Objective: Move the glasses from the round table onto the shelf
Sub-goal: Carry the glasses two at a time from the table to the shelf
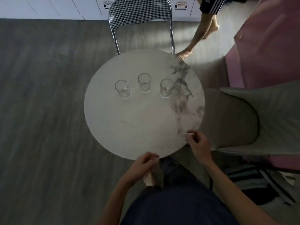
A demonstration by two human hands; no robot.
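Your left hand (142,164) sits at the lower middle of the frame, just at the near rim of the round table (129,127), fingers loosely curled toward the thumb and holding nothing. Above it, across the centre of the frame, three clear glasses stand upright in a shallow arc, well apart from one another and from both hands: the left glass (122,89), the middle glass (144,82) a little higher, and the right glass (166,88) beside the dark marbling of the tabletop. All three look empty — no liquid line shows, though the light is dim. Your right hand (198,143) hovers over the lower right rim, fingers bent and parted, also gripping nothing. The reach is the risk: the glasses sit on the far half, so a stretch across in poor light could clip one rim and topple it into its neighbour, and bare feet stand close — yours under the table edge, another person's legs (198,36) at the upper right near the chair (139,13). Clear glass on pale stone is hard to judge, so a mis-set grip may slip. The shelf is not in view, so you cannot yet plan the carry.
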